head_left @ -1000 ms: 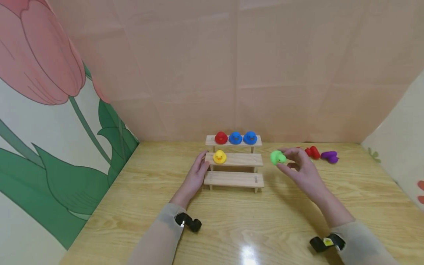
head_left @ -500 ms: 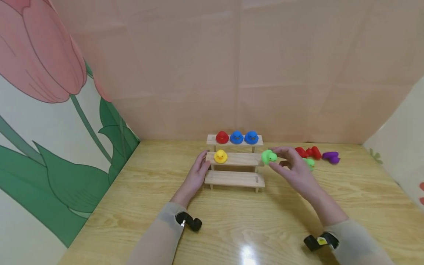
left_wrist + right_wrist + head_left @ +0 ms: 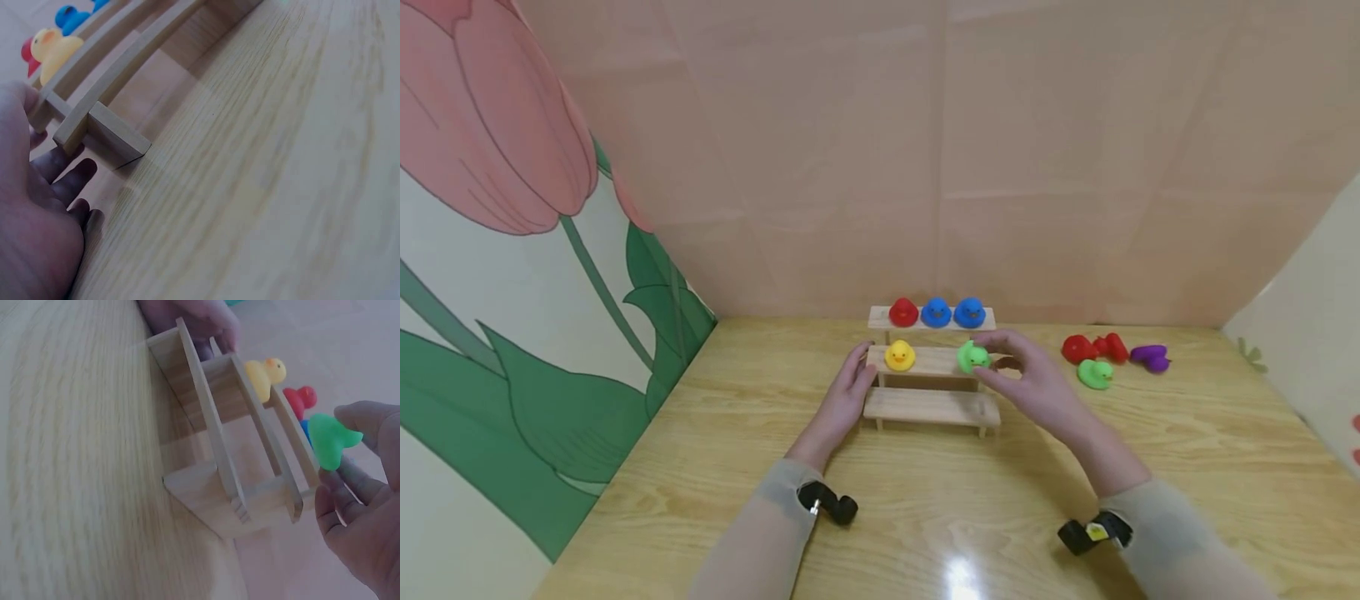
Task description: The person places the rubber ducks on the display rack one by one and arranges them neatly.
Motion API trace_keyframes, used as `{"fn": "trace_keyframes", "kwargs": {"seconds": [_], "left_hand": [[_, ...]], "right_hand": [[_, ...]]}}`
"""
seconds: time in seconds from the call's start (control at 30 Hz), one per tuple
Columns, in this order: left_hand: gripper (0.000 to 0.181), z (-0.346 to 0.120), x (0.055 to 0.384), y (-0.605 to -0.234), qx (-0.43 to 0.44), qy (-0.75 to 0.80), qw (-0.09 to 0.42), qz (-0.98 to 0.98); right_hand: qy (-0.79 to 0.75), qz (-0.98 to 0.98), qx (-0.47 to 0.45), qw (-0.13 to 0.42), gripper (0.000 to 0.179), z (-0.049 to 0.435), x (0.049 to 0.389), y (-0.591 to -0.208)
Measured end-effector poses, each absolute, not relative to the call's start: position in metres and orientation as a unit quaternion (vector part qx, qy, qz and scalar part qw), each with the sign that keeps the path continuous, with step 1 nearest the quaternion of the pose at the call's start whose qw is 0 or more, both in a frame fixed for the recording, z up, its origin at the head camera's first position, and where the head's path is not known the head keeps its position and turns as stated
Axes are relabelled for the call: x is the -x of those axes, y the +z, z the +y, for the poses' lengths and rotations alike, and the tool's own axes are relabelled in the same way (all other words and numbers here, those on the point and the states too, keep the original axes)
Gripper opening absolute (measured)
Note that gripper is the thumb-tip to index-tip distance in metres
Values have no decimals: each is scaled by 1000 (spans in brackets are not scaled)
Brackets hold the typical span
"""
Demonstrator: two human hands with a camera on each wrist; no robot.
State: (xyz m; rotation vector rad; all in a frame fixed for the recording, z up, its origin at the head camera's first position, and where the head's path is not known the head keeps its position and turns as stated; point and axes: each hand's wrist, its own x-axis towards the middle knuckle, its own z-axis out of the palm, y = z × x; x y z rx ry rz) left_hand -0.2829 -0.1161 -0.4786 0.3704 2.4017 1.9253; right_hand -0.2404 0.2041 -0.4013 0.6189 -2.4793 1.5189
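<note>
A three-tier wooden display stand [image 3: 931, 405] stands on the table. My left hand [image 3: 846, 396] holds its left end; in the left wrist view the thumb and fingers [image 3: 76, 178] lie at the ends of its boards. My right hand [image 3: 1037, 379] pinches a green rubber duck [image 3: 974, 357] between thumb and fingertips, at the right end of the middle tier. The right wrist view shows the green duck [image 3: 329, 440] close over the boards. A yellow duck [image 3: 899, 356] sits at the left of that tier. On the top tier are a red duck [image 3: 903, 312] and two blue ducks [image 3: 937, 312].
To the right on the table lie red ducks [image 3: 1078, 348], another green duck [image 3: 1095, 374] and a purple duck [image 3: 1151, 358]. A pinkish cloth backdrop [image 3: 820, 167] rises behind the stand. A tulip-patterned panel [image 3: 512, 333] borders the left side.
My right hand has carried the green duck leftward, from beside the stand to over the middle tier's right end. My left hand has stayed at the stand's left end.
</note>
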Motion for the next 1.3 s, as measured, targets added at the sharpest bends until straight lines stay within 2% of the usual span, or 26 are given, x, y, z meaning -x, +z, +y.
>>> {"fn": "trace_keyframes", "kwargs": {"seconds": [0.2,0.4,0.9,1.3], "left_hand": [[55,-117,282,-480,-116,625,22,772],[57,-116,281,-480,-117,623,26,773],[61,-117,280,-481,-130,625,24,769],[54,-117,282,-480,-140,621,13,771]], "right_hand": [[508,-837,-197,52,40,191,245,-400],[500,-844,-189,42,38,180,251,-399],[500,-843,-195,44,33,160,262,-403],[498,-847,-180,41,34,155,267,-407]]}}
